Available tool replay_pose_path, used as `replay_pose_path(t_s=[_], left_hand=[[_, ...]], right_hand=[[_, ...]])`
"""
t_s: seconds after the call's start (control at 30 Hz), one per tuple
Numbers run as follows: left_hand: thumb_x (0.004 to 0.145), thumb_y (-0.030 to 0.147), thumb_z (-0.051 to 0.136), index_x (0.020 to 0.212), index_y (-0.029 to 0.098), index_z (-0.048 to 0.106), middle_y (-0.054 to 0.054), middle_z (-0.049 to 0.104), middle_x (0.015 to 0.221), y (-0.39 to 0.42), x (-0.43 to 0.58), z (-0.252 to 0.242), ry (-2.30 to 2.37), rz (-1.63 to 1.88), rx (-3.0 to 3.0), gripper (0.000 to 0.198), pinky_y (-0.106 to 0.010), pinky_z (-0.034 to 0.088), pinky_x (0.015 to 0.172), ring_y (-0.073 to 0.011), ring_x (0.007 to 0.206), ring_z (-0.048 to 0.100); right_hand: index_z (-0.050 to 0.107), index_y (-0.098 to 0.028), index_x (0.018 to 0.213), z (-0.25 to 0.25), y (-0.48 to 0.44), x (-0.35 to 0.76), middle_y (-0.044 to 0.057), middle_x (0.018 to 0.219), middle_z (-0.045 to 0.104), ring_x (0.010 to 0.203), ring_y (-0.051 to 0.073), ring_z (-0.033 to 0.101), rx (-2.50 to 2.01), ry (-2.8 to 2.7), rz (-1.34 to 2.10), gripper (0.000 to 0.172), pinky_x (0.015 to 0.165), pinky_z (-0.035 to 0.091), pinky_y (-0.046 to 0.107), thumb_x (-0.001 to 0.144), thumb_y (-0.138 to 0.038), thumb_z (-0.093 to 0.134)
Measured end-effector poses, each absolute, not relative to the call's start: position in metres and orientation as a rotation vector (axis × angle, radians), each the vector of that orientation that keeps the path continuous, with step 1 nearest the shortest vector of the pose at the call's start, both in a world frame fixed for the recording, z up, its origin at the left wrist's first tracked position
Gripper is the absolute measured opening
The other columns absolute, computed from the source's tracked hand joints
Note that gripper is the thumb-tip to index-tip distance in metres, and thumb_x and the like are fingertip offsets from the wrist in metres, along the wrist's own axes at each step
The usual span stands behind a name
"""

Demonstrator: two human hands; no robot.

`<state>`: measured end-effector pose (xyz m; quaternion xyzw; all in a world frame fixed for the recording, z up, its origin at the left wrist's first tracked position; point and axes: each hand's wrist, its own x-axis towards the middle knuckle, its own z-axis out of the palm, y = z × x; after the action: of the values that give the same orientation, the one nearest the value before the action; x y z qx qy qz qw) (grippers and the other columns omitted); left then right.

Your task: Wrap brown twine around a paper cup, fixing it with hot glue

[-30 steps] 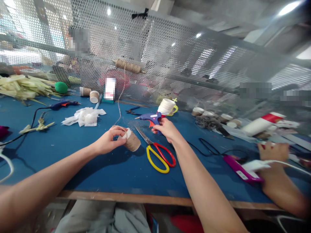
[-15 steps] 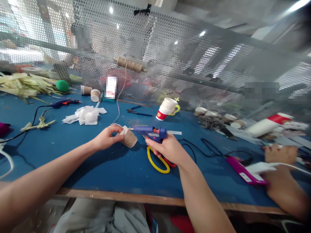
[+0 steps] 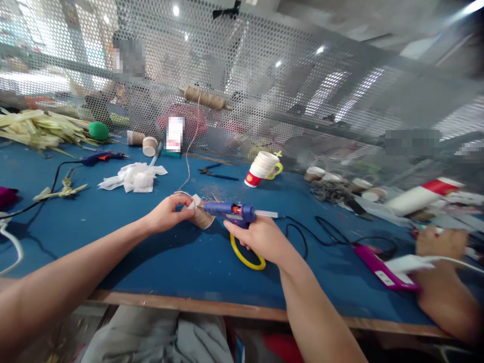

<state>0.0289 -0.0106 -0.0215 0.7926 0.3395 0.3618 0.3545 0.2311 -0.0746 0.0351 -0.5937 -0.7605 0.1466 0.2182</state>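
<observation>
My left hand (image 3: pixel 174 212) grips a small paper cup (image 3: pixel 203 218) partly wrapped in brown twine, tilted on its side just above the blue table. From the cup a strand of twine (image 3: pixel 188 156) runs up to a spool (image 3: pixel 204 98) at the mesh screen. My right hand (image 3: pixel 260 236) is closed round a blue hot glue gun (image 3: pixel 230 210), a clear glue stick (image 3: pixel 266 214) poking out of its back. The gun's nozzle points left at the cup's side; whether it touches is hard to see. Under the right hand, yellow-handled scissors (image 3: pixel 247 259) lie partly hidden.
Stacked paper cups (image 3: pixel 260 169) and pliers (image 3: pixel 217 173) lie beyond my hands. White cloth strips (image 3: pixel 133 177) and a second glue gun (image 3: pixel 102 158) are on the left. At right are a purple power strip (image 3: pixel 383 269), cables and another person's hand (image 3: pixel 440 242).
The glue gun has shifted slightly down and left, its nozzle now over the cup's side. My left hand keeps its hold on the cup.
</observation>
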Motion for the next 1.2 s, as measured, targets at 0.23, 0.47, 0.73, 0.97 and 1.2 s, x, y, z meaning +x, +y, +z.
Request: replay_pose_path(t_s=[0.23,0.47,0.73,0.97,1.2], left_hand=[[0.074,0.026,0.049,0.068,0.014,0.055,-0.007,0.057,0.088,-0.0110,0.0296,-0.0219,0.885,0.933,2.052,0.015,-0.032,0.037,0.087,-0.0183,0.092,0.050],[0.074,0.026,0.050,0.066,0.014,0.054,-0.006,0.057,0.087,-0.0118,0.0295,-0.0212,0.896,0.939,2.059,0.015,-0.032,0.038,0.086,-0.0174,0.090,0.051],[0.073,0.025,0.051,0.068,0.014,0.056,-0.006,0.057,0.088,-0.0108,0.0287,-0.0244,0.912,0.945,2.062,0.013,-0.033,0.037,0.088,-0.0182,0.092,0.051],[0.073,0.025,0.050,0.067,0.014,0.055,-0.006,0.057,0.089,-0.0123,0.0298,-0.0225,0.901,0.953,2.046,0.013,-0.032,0.037,0.088,-0.0181,0.092,0.051],[0.073,0.025,0.051,0.068,0.014,0.056,-0.006,0.058,0.090,-0.0126,0.0301,-0.0225,0.909,0.951,2.037,0.013,-0.032,0.038,0.088,-0.0178,0.092,0.051]], right_hand=[[0.050,-0.019,0.052,0.0358,-0.0742,0.2298,-0.002,0.045,0.052,0.050,0.013,0.052,-1.629,-2.103,0.367,0.023,0.050,0.039,0.023,0.070,-0.032,0.049],[0.047,-0.020,0.049,0.0361,-0.0740,0.2306,-0.002,0.046,0.051,0.050,0.013,0.051,-1.609,-2.120,0.354,0.023,0.048,0.038,0.023,0.070,-0.030,0.049],[0.050,-0.020,0.053,0.0365,-0.0761,0.2290,-0.002,0.045,0.051,0.049,0.012,0.051,-1.603,-2.119,0.398,0.020,0.047,0.039,0.023,0.070,-0.029,0.049],[0.051,-0.020,0.054,0.0377,-0.0754,0.2291,-0.001,0.048,0.053,0.051,0.013,0.052,-1.617,-2.090,0.352,0.018,0.047,0.038,0.023,0.069,-0.029,0.049],[0.056,-0.020,0.060,0.0357,-0.0752,0.2304,-0.001,0.051,0.056,0.053,0.014,0.054,-1.594,-2.114,0.369,0.017,0.048,0.039,0.024,0.071,-0.030,0.048]])
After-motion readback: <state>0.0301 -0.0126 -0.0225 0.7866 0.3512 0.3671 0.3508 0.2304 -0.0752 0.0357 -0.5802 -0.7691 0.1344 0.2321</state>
